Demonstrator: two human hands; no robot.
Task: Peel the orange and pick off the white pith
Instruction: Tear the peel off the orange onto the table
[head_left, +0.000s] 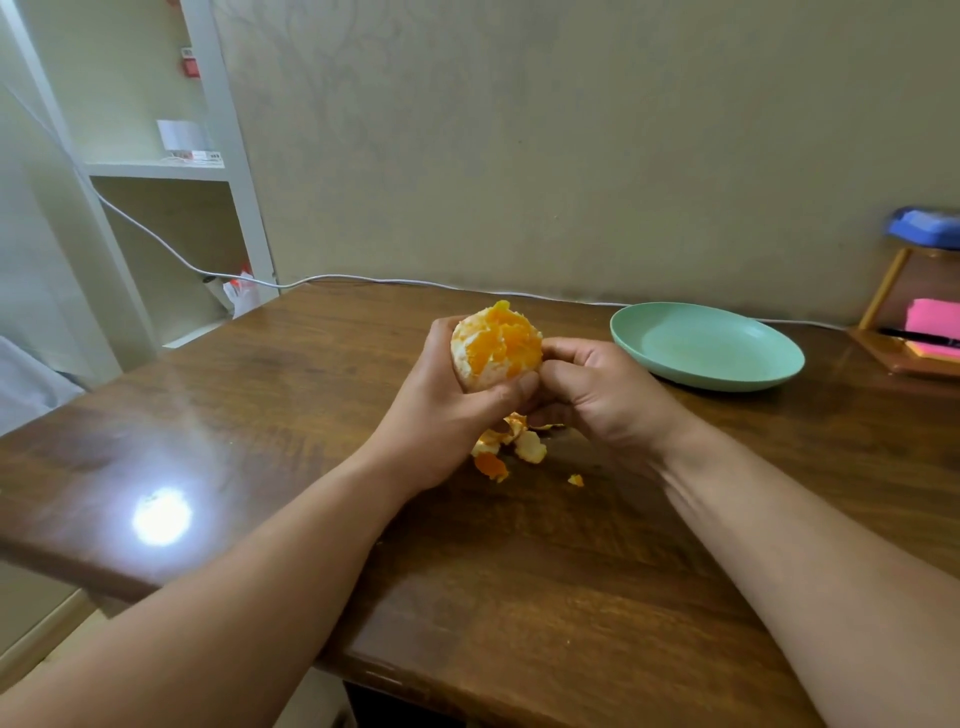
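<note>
Holding a mostly peeled orange at frame centre, above the table.
Its underside and my right fingertips are hidden; what they nip, I cannot tell. My left hand clamps the fruit from the left, thumb beneath; my right hand curls against its right edge. Peel scraps lie half-covered below.

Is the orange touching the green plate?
Apart. The head view shows the orange gripped in the left hand, with the right hand lying between it and the green plate.
</note>
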